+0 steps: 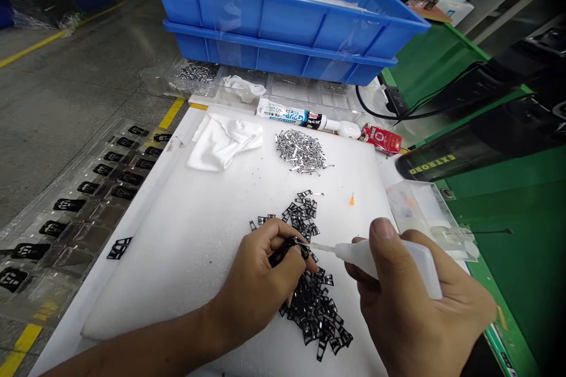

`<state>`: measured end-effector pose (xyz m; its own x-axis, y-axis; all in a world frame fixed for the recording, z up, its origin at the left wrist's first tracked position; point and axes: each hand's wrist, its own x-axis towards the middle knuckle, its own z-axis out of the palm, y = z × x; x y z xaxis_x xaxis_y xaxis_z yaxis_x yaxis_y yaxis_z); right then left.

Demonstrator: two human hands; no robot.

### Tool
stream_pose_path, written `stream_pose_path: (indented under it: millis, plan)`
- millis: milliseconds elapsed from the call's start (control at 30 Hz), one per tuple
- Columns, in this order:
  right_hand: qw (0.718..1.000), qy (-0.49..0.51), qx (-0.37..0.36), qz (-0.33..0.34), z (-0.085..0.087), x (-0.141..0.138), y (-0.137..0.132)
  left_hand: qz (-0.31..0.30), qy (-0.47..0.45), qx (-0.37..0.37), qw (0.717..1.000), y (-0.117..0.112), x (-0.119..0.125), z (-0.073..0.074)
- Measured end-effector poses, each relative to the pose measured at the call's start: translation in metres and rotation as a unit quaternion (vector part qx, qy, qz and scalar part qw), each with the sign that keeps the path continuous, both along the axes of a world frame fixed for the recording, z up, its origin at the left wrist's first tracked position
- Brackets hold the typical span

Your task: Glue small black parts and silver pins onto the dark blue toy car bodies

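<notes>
tilting a likely glue bottle [380,260], right hand [418,306]

Glossy black lattice-patterned plastic frames [313,312] lie on a white foam sheet [132,283], near shiny silver metal pins [300,150]. A milky-white plastic squeeze bottle [389,259], bright blue plastic crates [283,23], a green desk [508,235] and yellow stripes [30,50] on a grey concrete floor [75,106] surround them.

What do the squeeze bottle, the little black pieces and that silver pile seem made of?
The squeeze bottle looks like milky, translucent plastic. The black pieces shine like glossy plastic, though coated metal is possible. The silver pile glints like bright metal.
</notes>
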<state>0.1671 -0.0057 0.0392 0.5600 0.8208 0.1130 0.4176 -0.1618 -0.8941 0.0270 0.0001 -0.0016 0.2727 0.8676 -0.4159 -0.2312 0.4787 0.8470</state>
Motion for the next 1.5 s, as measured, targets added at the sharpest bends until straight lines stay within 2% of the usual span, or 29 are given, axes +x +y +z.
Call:
stream_pose_path:
  millis: [233,433,567,867,1267,1333,1433,1500]
  plan:
    - [0.999,-0.017,0.034,0.022,0.0,0.0,0.001,-0.007,-0.004,-0.004,1.0,-0.001,-0.001,0.001]
    - [0.996,0.035,0.077,-0.017,0.003,0.004,-0.001,0.003,-0.002,-0.013,1.0,0.0,0.0,0.002]
    - [0.997,0.044,0.062,-0.027,0.003,0.004,-0.003,0.025,-0.019,-0.013,0.999,0.0,0.0,0.003]
    - [0.999,-0.032,0.033,-0.013,0.005,-0.003,-0.002,0.03,-0.013,-0.021,0.999,0.0,0.002,0.003]
    - [1.0,-0.005,0.026,-0.006,0.004,0.0,-0.002,0.019,-0.014,-0.025,0.999,0.001,0.001,0.003]
    - [0.999,0.016,0.039,-0.016,0.004,0.003,-0.001,0.019,-0.015,-0.022,0.999,0.001,0.001,0.003]
    - [0.986,0.105,0.081,-0.097,0.002,0.009,0.007,0.02,-0.024,-0.017,0.999,0.0,0.001,0.003]
    - [0.977,0.151,0.1,-0.11,-0.005,0.014,0.017,0.019,-0.032,-0.015,0.999,-0.001,0.001,0.003]
